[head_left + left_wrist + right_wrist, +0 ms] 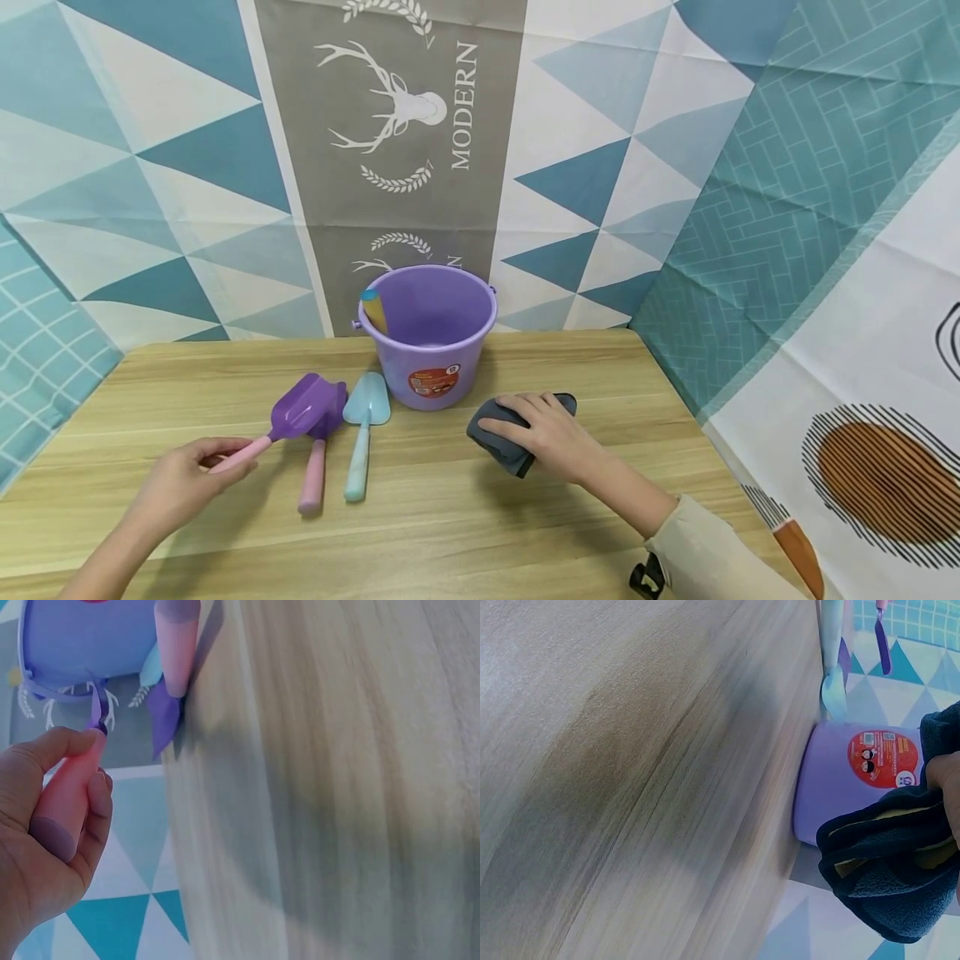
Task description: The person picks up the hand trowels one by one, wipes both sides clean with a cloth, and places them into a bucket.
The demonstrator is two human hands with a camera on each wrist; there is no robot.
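My left hand (191,483) grips the pink handle of a toy shovel (300,408) with a purple scoop, raised over the table in the head view. Fingers and thumb wrap that handle in the left wrist view. Just right of it lies a second pink-handled purple toy tool (313,475), its head partly hidden by the held scoop. A light blue trowel (360,458) lies beside that one. On the right, my right hand (551,437) holds a folded dark grey cloth (495,425) above the table. Its folds and yellowish inner side show in the right wrist cloth (892,862).
A purple bucket (431,375) with a red round label stands at the back of the wooden table (420,542). Inside it leans a yellow thing with a blue end (373,308). Patterned fabric (585,167) hangs behind the table and along its right side.
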